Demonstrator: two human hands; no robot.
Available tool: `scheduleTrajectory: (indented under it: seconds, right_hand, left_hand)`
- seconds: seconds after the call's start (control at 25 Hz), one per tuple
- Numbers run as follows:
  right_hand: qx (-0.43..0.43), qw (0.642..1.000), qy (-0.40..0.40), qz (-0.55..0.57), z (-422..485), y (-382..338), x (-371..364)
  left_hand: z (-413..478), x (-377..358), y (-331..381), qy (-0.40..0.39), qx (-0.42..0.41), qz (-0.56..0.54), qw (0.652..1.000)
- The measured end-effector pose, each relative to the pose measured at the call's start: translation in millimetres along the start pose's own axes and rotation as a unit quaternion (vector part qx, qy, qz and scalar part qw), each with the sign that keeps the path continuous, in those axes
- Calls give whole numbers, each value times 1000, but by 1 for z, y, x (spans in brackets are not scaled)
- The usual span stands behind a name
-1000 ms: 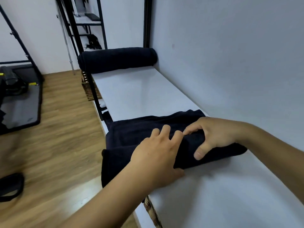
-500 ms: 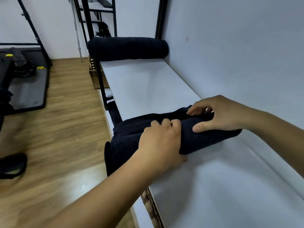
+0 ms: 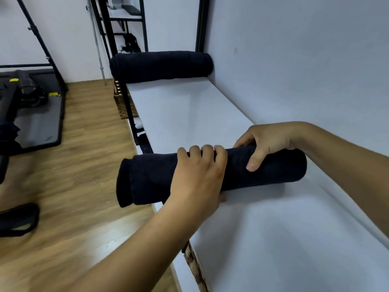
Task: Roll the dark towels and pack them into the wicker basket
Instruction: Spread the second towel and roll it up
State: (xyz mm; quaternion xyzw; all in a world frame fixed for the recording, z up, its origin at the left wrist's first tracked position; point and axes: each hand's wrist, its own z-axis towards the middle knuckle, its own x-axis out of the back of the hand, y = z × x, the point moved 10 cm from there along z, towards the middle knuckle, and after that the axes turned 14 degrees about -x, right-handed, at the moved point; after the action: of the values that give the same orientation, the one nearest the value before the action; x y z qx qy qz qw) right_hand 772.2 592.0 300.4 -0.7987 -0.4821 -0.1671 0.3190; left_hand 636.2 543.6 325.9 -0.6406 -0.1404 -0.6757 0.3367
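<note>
A dark towel [image 3: 151,180], rolled into a cylinder, lies across the white shelf top [image 3: 189,114], its left end sticking out past the front edge. My left hand [image 3: 197,178] grips the roll at its middle, fingers curled over the top. My right hand [image 3: 265,142] holds the roll's right part, thumb on the near side and fingers behind. A second rolled dark towel [image 3: 161,66] lies at the far end of the shelf top against the wall. Below the shelf edge a strip of wicker basket rim [image 3: 194,268] shows; another wicker basket [image 3: 123,102] stands further back.
A white wall runs along the right side of the shelf. Black metal frame posts [image 3: 130,114] stand at the shelf's front edge. Wooden floor lies to the left, with a dark mat and bags [image 3: 31,110] and a black object [image 3: 16,220] on it.
The towel has gone from partly flat to fully rolled, rolling away from me along the shelf. Both hands moved forward with it and now wrap around the finished roll.
</note>
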Motion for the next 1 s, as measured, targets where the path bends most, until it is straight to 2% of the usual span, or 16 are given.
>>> scheduleTrajectory:
  seconds: [0.08,0.2,0.32,0.4,0.52,0.56,0.6,0.68,0.72,0.76,0.8,0.84,0.88,0.92,0.96,1.0]
  right_hand:
    - [-3,998,-61,34,12,2,-9]
    - [-4,992,-82,95,20,11,-12]
    - [-1,987,-53,153,10,18,-16]
    - [-10,981,-11,193,-2,21,-20]
    - [-27,965,60,253,-25,28,-35]
    - [-26,957,91,275,-35,28,-42]
    - [-19,949,120,291,-42,26,-51]
    - [-27,930,161,328,-50,22,-72]
    - [-33,915,147,375,-51,17,-85]
    - [-31,892,121,435,-49,12,-96]
    - [-30,874,84,477,-49,3,-106]
    - [-41,872,77,481,-49,0,-110]
    - [-51,895,94,433,-53,-1,-103]
    - [-72,929,133,337,-58,1,-89]
    - [-103,946,203,232,-66,6,-67]
    - [-110,939,288,152,-74,11,-36]
  left_hand:
    - [4,-4,-9,3,-7,-36,999]
    - [16,-6,-20,11,-39,-93,995]
    - [33,-7,-28,-16,-108,-111,988]
    - [41,-5,-34,-45,-135,-49,989]
    - [31,3,-46,-1,-48,7,999]
    - [19,5,-50,45,-1,-39,998]
    - [5,4,-54,86,52,-147,984]
    - [-10,-10,-46,87,128,-407,900]
    - [-7,-12,-35,77,131,-484,862]
    - [-1,-11,-27,71,120,-504,852]
    - [6,-9,-23,65,106,-498,858]
    - [14,-8,-21,57,92,-485,868]
    - [21,-9,-23,45,87,-476,874]
    - [29,-13,-23,29,85,-470,878]
    - [35,-17,-20,15,82,-464,882]
    - [41,-19,-14,7,75,-454,888]
